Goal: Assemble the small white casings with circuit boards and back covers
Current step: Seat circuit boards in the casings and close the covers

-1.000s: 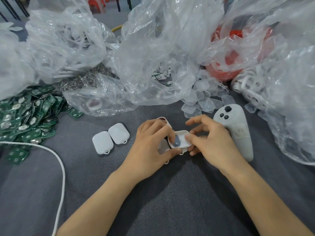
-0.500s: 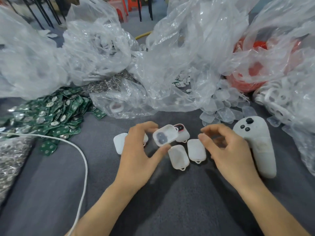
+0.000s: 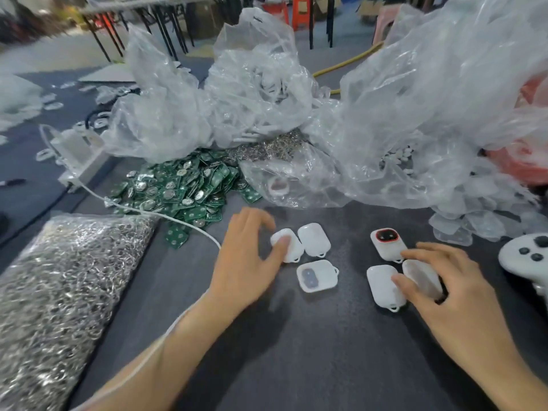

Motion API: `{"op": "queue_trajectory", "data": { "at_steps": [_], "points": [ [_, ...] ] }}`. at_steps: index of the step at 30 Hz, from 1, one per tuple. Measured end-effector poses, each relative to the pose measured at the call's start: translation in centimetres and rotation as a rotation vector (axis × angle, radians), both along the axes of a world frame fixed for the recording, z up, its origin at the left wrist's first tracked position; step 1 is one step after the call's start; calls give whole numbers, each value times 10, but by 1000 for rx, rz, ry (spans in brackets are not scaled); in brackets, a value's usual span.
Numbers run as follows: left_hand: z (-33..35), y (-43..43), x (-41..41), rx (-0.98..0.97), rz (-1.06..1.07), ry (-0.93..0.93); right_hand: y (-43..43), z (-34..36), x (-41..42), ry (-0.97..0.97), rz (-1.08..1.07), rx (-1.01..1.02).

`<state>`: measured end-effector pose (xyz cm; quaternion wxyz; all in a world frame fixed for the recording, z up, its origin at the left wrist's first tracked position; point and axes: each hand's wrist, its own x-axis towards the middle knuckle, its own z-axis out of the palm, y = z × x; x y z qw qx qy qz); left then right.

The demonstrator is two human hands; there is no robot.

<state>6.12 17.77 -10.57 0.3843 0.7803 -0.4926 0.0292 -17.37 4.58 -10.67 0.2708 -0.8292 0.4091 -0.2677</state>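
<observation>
While both forearms reach in from the bottom edge, the right hand [image 3: 444, 295] at lower right curls its thumb and fingers [image 3: 433, 252] round a translucent cover [image 3: 422, 275] lying on the dark tabletop [image 3: 311, 351]. Its thumb also touches a closed white casing [image 3: 382, 289] just beside the cover. Left of centre, the left hand [image 3: 246, 262] rests its thumb on another shut casing [image 3: 295, 252], the other fingers arching past the far edge. Whether they pinch it I cannot tell.

Between the hands lies an open casing [image 3: 318, 277], hollow side up with a grey part inside, untouched. Just beyond are one more plain casing [image 3: 314, 240] and a red-ringed casing [image 3: 387, 243].

These shells look light, stiff and smooth, so likely slippery. They are best pinched across the long sides, not by the small loop. The cover seems thin and may flex, so it would want even pressure at its rim.

Farther back at centre left sits a heap of green circuit boards [image 3: 184, 188], and crumpled clear bags [image 3: 400, 114] fill the upper frame.
</observation>
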Motion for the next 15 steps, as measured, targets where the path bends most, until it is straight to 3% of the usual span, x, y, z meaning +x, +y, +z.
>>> {"op": "queue_trajectory", "data": {
  "at_steps": [2,4,6,8,11,15],
  "points": [
    [6,-20,46,30,209,-117,-1,0,1,8,-1,18],
    [14,-39,91,217,331,-230,0,0,0,10,-9,42],
    [18,-53,118,491,359,-328,0,1,0,0,-19,50],
    [20,-61,129,626,342,-417,0,2,0,-10,-24,62],
    [30,-64,130,591,320,-523,-1,4,1,-38,-24,73],
    [39,-58,132,405,273,-440,-2,7,1,-68,-28,110]
  ]
}}
